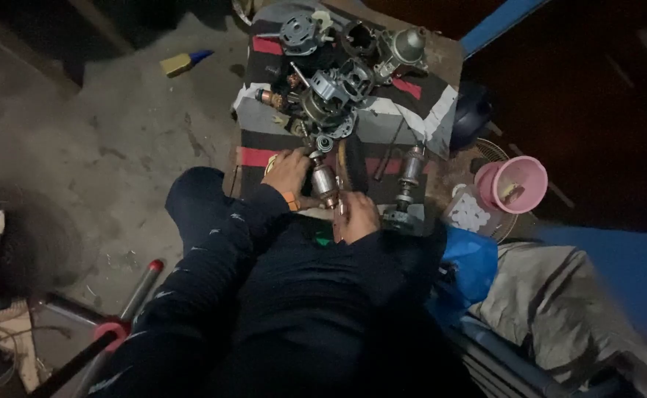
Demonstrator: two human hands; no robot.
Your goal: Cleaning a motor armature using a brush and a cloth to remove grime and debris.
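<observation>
The left hand (288,171) rests on the near edge of the low work surface, its fingers curled around the upper end of a motor armature (325,181), a small metal cylinder with a shaft. The right hand (358,216) sits just below and to the right, closed around a thin tool or the shaft's lower end; which of the two I cannot tell in the dim light. The hands are close together, with the armature held between them over the person's lap. An orange band shows at the left wrist, and both arms wear dark sleeves with pale flecks.

The armature lies at the front of a striped cloth (434,110), grey, black, white and red, spread over the surface. Just beside the right hand stands a second armature (411,168), upright on the cloth. Farther back lies a heap of motor parts (331,92): housings, a stator, and a rounded metal casing (407,44) at the far right.

To the right of the cloth, a pink plastic bowl (518,183) stands near a clear container (469,214) of white pieces. A blue plastic bag (470,265) lies beside the person's right thigh. On the concrete floor at the left lies a red-tipped metal pipe (141,289), and a small yellow-and-blue object (183,62) sits well apart, farther away.
</observation>
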